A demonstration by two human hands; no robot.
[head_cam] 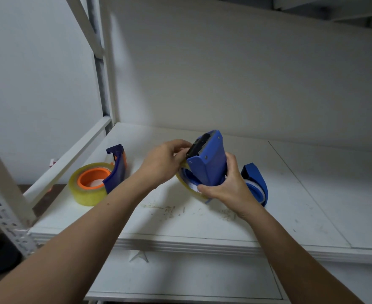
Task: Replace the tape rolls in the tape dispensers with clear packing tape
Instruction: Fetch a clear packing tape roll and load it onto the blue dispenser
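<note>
My right hand (226,187) grips the blue tape dispenser (209,165); my left hand (163,163) pinches tape (183,165) beside the serrated blade (199,145). A slip could cut my fingers.

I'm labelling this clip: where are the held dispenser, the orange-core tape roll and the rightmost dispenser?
Held dispenser (209,167), head view, blue body below the blade.
Orange-core tape roll (86,196), head view, yellowish outer wall.
Rightmost dispenser (257,177), head view, curved blue shell.

Shelf (312,194) free far R & front; taped dispenser (116,172) blocks L.
</note>
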